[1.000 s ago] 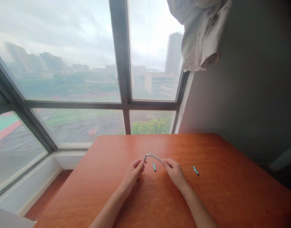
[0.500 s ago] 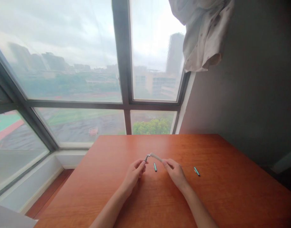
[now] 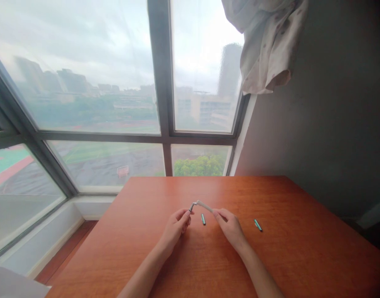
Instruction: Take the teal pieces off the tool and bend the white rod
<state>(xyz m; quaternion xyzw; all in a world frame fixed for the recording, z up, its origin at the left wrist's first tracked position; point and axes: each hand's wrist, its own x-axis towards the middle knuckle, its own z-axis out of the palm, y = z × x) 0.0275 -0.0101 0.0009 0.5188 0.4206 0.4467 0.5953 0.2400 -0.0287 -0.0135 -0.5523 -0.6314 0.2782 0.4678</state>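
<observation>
On the far left is a big window [image 3: 84, 82] with grey frames, and you can see buildings and green ground outside. In front of you is a red-brown wooden bench [image 3: 146, 248]. Your left hand [image 3: 175, 228] rests low over the bench, with its fingers curled in and its fingertips pinched on the dark metal end of a small bent tool [image 3: 199, 204]. The tool looks like a thin pen with a pale body and a bent tip, but it is too small to tell just what it is. It sits up off the bench, between your two hands, near the middle of the wood. Just under it, between your hands, a small teal piece [image 3: 203, 219] lies flat on the bench. Your right hand [image 3: 230, 228] is curled too, and its fingertips pinch the pale end of the same tool. To the right of that hand, a little apart, a second teal piece [image 3: 258, 225] lies on the bench. Up high on the right, a pale spotted curtain [image 3: 267, 41] hangs bunched up next to a dark grey wall [image 3: 332, 124].
</observation>
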